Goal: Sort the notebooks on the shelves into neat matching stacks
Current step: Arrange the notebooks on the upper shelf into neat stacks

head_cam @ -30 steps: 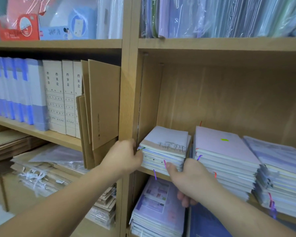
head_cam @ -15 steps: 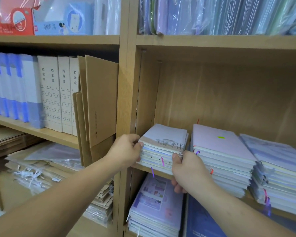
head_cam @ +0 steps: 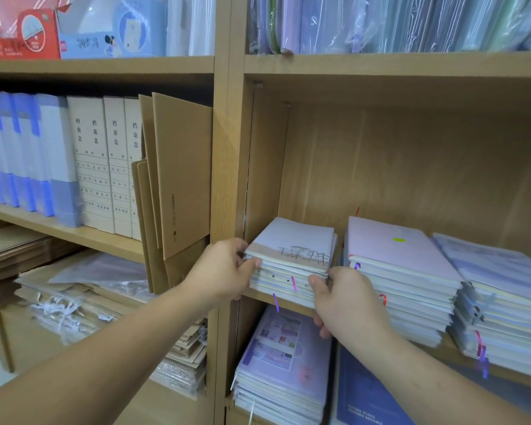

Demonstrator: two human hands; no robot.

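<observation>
Gripping the small stack (head_cam: 292, 259) from both sides, the person holds it at the left end of the shelf (head_cam: 258, 293), close to the upright. The left hand (head_cam: 224, 271) curls round its left front corner; the right hand (head_cam: 341, 299) grasps the right front corner, thumb on the page edges, fingers curled below the shelf edge. A pink stack (head_cam: 396, 265) lies just beside it on the right.

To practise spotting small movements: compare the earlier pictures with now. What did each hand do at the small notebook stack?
The right hand rose slightly, thumb now against the front right corner of the small notebook stack. The left hand closed onto its left edge, thumb on the front. That stack and the neighbouring stacks stayed put.
</observation>
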